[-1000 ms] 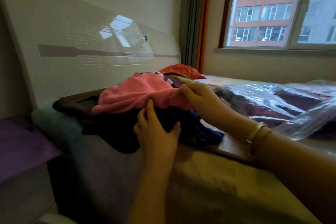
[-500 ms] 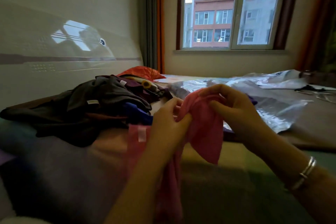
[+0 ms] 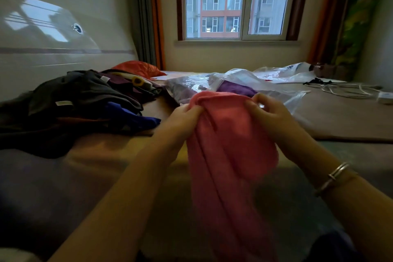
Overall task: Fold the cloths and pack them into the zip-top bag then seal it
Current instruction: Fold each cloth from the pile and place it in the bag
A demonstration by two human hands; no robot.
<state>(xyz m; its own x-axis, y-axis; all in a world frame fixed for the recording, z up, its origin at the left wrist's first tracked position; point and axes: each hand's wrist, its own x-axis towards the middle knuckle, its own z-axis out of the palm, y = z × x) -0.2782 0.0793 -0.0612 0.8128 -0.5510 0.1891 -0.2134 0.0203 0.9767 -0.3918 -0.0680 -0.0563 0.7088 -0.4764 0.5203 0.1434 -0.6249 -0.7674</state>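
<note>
Above the near edge of the bed (image 3: pixel 119 161), the left hand (image 3: pixel 182 117) and right hand (image 3: pixel 268 115) each pinch the top hem of a pink cloth (image 3: pixel 225 144), which hangs unfolded between them. Behind it the zip-top bag (image 3: pixel 234 80) lies open, holding purple cloth already. A dark cloth pile (image 3: pixel 80 102) waits at the left edge, so most folding, packing and sealing seems left.
</note>
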